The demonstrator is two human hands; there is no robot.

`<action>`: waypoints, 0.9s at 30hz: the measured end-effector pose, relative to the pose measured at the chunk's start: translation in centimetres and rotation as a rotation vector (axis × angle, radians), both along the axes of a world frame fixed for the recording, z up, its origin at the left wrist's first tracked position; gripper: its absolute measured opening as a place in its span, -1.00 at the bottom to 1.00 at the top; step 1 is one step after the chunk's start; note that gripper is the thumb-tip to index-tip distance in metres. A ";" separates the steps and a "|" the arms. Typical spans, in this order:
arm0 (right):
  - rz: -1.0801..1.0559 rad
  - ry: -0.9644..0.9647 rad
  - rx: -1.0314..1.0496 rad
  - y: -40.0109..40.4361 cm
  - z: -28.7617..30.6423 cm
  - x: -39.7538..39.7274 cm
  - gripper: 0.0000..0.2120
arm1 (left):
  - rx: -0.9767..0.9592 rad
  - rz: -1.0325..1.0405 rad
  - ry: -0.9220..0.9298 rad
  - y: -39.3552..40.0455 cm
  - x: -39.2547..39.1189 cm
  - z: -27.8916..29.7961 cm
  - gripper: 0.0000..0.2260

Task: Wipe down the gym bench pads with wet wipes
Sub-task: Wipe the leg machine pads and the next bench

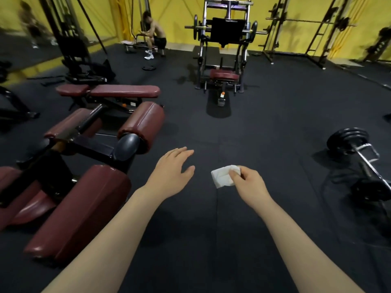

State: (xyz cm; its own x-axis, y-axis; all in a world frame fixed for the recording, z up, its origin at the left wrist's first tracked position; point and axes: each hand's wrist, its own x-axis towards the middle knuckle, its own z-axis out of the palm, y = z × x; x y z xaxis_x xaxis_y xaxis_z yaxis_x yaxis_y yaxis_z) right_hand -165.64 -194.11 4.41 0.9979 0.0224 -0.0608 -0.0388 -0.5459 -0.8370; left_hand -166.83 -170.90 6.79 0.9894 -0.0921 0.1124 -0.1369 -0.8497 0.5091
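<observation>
White wet wipe [222,177] half hidden, right hand [247,182] pinching

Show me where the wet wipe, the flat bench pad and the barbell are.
wet wipe [222,176], head view, middle of the folded sheet
flat bench pad [127,90], head view, top surface
barbell [347,140], head view, weight plates

the left hand [172,166] and right hand [248,182] hang side by side over the floor [264,134], the wipe [222,176] between them, in the right. left of the hands lies the padded machine [80,166]; behind it the bench [110,91]. a barbell [359,161] lies on the floor at right. far ahead stands the leg press [225,45], a seated person [153,37] to its left.
</observation>
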 end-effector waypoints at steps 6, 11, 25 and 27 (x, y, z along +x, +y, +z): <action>0.083 -0.052 0.040 4.8 0.4 8.4 -0.79 | -0.117 0.065 0.064 2.3 6.6 2.8 -0.52; 0.164 -0.086 0.077 8.6 1.4 14.2 -0.76 | -0.025 0.148 0.062 5.6 10.8 3.8 -0.56; 0.376 -0.389 0.031 18.7 2.9 30.3 -0.79 | 0.061 0.588 0.098 12.0 15.9 3.6 -0.57; 0.363 -0.453 0.077 20.6 3.0 31.9 -0.82 | 0.074 0.609 0.098 12.2 16.6 2.9 -0.55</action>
